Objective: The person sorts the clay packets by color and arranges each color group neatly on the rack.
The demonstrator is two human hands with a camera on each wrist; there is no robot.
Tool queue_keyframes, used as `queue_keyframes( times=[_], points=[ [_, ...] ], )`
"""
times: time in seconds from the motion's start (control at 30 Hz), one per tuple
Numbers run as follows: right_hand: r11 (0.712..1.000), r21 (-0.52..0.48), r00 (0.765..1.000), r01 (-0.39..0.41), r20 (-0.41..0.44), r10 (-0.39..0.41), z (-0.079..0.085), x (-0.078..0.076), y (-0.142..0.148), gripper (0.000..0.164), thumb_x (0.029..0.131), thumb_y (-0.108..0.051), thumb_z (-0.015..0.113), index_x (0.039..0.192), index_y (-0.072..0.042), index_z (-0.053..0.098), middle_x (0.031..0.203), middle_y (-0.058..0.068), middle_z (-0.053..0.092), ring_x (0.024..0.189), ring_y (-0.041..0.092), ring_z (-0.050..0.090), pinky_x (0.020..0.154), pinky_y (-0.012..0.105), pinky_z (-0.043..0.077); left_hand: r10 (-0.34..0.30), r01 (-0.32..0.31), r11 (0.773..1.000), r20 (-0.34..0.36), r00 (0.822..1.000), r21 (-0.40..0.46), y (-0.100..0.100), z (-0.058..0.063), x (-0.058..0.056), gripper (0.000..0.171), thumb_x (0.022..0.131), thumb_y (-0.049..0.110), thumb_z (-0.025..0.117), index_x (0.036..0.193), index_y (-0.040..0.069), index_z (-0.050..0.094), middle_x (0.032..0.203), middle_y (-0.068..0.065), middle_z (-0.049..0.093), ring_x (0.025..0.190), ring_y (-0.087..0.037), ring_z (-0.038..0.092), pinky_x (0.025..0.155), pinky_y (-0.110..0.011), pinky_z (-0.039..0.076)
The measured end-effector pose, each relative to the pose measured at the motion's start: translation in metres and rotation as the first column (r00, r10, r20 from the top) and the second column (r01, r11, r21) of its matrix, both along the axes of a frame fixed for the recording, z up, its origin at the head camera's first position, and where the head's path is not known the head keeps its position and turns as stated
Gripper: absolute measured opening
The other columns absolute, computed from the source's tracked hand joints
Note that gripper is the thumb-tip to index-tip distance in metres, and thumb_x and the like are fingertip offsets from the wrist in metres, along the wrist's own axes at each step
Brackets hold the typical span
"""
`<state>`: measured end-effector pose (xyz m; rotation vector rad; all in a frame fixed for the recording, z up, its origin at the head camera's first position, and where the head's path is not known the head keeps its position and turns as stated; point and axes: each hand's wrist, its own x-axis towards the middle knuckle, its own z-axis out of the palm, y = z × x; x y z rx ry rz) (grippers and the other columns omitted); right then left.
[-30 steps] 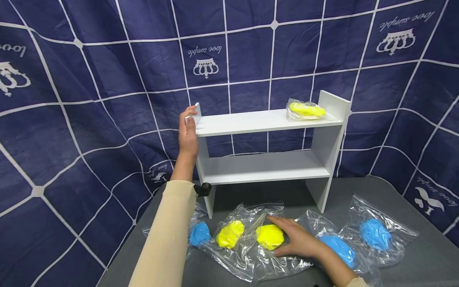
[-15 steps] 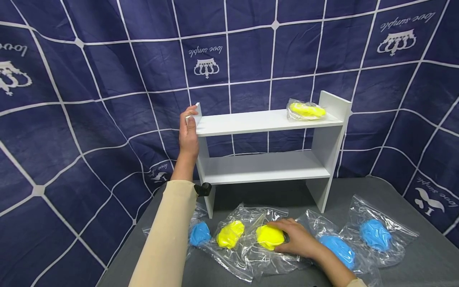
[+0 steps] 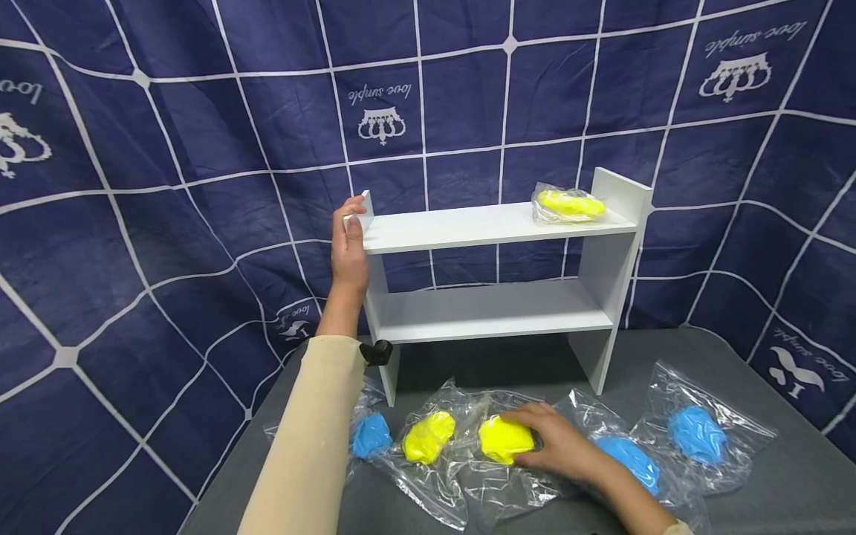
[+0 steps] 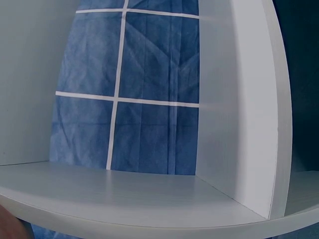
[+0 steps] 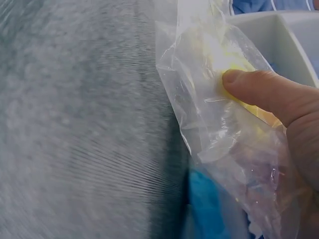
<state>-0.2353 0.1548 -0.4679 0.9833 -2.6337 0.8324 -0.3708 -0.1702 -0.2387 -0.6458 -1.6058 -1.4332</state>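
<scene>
At the upper left of the white shelf [image 3: 488,227], my left hand [image 3: 349,247] grips the top of the side panel, thumb in front. In the left wrist view only a bit of that hand [image 4: 11,224] shows beside the shelf boards [image 4: 124,199]. Down on the table, my right hand [image 3: 560,446] holds a clear zip bag with a yellow clay-like lump [image 3: 500,440], fingers on the far side and thumb on the near side. The right wrist view shows the thumb [image 5: 259,92] pressing the bag's plastic [image 5: 199,99]; the other fingers are hidden there.
Left of the held bag lies another bagged yellow lump [image 3: 429,438], then a bagged blue lump [image 3: 371,436]. Two more bagged blue lumps [image 3: 698,433] lie on the right of the grey table [image 3: 789,490]. A bagged yellow lump [image 3: 568,203] sits on the top shelf. A blue curtain [image 3: 468,96] hangs behind.
The fingers of my right hand have closed in from beside the yellow lump to hold its bag. My left hand has stayed on the shelf's side panel.
</scene>
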Motion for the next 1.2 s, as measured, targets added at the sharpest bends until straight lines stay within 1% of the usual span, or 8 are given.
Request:
queue_keyframes(
  times=[0.13,0.27,0.33,0.53,0.67,0.77,0.97,1.2],
  points=[
    [1.000,-0.009,1.000,-0.010,-0.003,0.010,0.010,0.002,0.004,0.062,0.075,-0.025,0.086,0.132,-0.012,0.063,0.127,0.005,0.066,0.120,0.038,0.060,0.101,0.068,0.043,-0.006,0.006,1.000,-0.013,1.000,-0.003,0.000,0.000,-0.001,0.026,0.107,0.009,0.029,0.113,-0.011,0.045,0.143,-0.020,0.051,0.144,-0.021,0.040,0.122,-0.029,0.023],
    [1.000,0.003,1.000,0.007,-0.022,-0.007,0.017,0.004,0.008,0.061,0.076,-0.027,0.085,0.132,-0.016,0.064,0.126,-0.003,0.066,0.117,0.028,0.060,0.093,0.054,0.053,-0.009,0.009,1.000,-0.017,1.000,-0.009,-0.001,-0.001,-0.001,0.027,0.107,0.010,0.029,0.114,-0.011,0.045,0.143,-0.020,0.050,0.144,-0.020,0.040,0.121,-0.029,0.023],
    [1.000,0.000,0.999,0.013,-0.041,-0.013,0.021,0.004,0.010,0.061,0.076,-0.026,0.085,0.132,-0.017,0.064,0.125,-0.005,0.066,0.116,0.025,0.060,0.092,0.051,0.054,-0.003,0.003,1.000,-0.015,1.000,-0.012,-0.001,-0.001,-0.001,0.026,0.107,0.010,0.029,0.114,-0.010,0.045,0.143,-0.020,0.051,0.144,-0.020,0.040,0.121,-0.028,0.023],
    [1.000,-0.024,0.998,0.009,-0.066,-0.010,0.035,0.005,0.018,0.061,0.075,-0.021,0.086,0.132,-0.017,0.064,0.126,-0.005,0.065,0.116,0.024,0.060,0.092,0.048,0.055,-0.008,0.008,1.000,-0.016,1.000,-0.008,-0.001,0.000,0.000,0.026,0.107,0.010,0.029,0.113,-0.009,0.045,0.143,-0.020,0.050,0.144,-0.021,0.040,0.121,-0.029,0.023],
    [0.999,-0.038,1.000,0.000,-0.031,-0.001,0.047,0.005,0.023,0.060,0.076,-0.018,0.085,0.133,-0.017,0.063,0.127,-0.005,0.064,0.117,0.021,0.059,0.091,0.039,0.056,-0.013,0.013,1.000,-0.014,1.000,-0.007,-0.001,-0.001,-0.001,0.026,0.107,0.011,0.029,0.114,-0.009,0.045,0.144,-0.020,0.050,0.144,-0.021,0.040,0.121,-0.029,0.023],
    [0.998,-0.053,0.999,-0.018,-0.038,0.015,0.056,0.007,0.026,0.059,0.078,-0.017,0.084,0.133,-0.017,0.063,0.126,-0.005,0.064,0.115,0.020,0.058,0.087,0.033,0.057,-0.011,0.011,1.000,-0.011,1.000,-0.007,-0.002,-0.001,-0.001,0.026,0.107,0.011,0.029,0.114,-0.009,0.045,0.144,-0.020,0.050,0.144,-0.020,0.040,0.121,-0.029,0.023],
    [0.996,-0.081,0.996,-0.028,-0.090,0.021,0.074,0.012,0.031,0.059,0.077,-0.015,0.085,0.132,-0.017,0.064,0.125,-0.004,0.064,0.114,0.016,0.057,0.087,0.032,0.057,-0.011,0.011,1.000,-0.005,1.000,-0.005,-0.002,-0.001,0.000,0.027,0.107,0.011,0.029,0.114,-0.011,0.045,0.144,-0.020,0.050,0.144,-0.021,0.039,0.121,-0.029,0.023],
    [0.997,-0.078,0.990,-0.027,-0.141,0.016,0.093,0.015,0.035,0.062,0.077,-0.015,0.085,0.134,-0.018,0.062,0.129,-0.008,0.063,0.118,0.009,0.055,0.090,0.035,0.056,-0.008,0.008,1.000,0.005,1.000,-0.025,-0.002,-0.002,0.000,0.028,0.108,0.012,0.029,0.116,-0.010,0.044,0.146,-0.018,0.049,0.146,-0.021,0.037,0.122,-0.030,0.021]
  ],
)
